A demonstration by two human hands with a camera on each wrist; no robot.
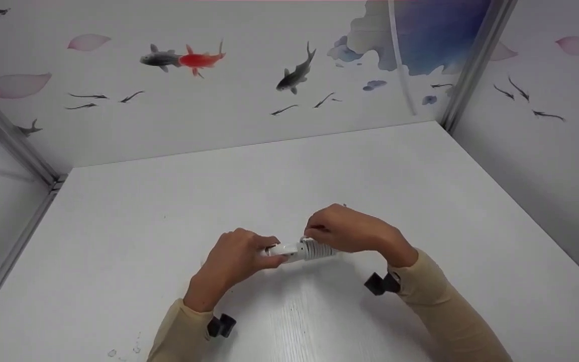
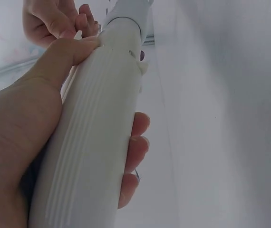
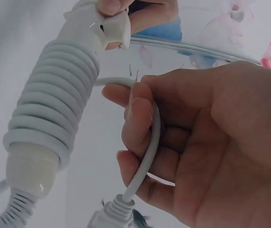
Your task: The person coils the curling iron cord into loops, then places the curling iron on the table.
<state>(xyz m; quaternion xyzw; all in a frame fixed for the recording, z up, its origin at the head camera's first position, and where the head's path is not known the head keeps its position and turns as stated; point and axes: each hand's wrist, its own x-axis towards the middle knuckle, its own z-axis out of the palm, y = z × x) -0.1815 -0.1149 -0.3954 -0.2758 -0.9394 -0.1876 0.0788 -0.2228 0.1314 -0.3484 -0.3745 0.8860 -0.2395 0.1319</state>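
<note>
A white, rod-shaped electric appliance point(image 1: 285, 249) lies across the space between both hands, its power cord point(image 3: 50, 95) wound in several tight turns around the handle. My left hand point(image 1: 239, 257) grips its smooth, ridged body point(image 2: 85, 137), thumb along one side and fingers curled round the other. Beside the coil, my right hand point(image 1: 352, 231) holds the loose end of the cord between thumb and fingers. A white plug point(image 3: 112, 214) hangs from that end, partly cut off in the right wrist view. A small lever point(image 3: 116, 29) sticks out near the left fingers.
Both hands are over a white table point(image 1: 289, 176). Behind it stands a back wall point(image 1: 249, 100) with printed fish and petals, and side panels point(image 1: 546, 151) meet it at metal posts. Black camera mounts point(image 1: 382, 283) sit at both wrists.
</note>
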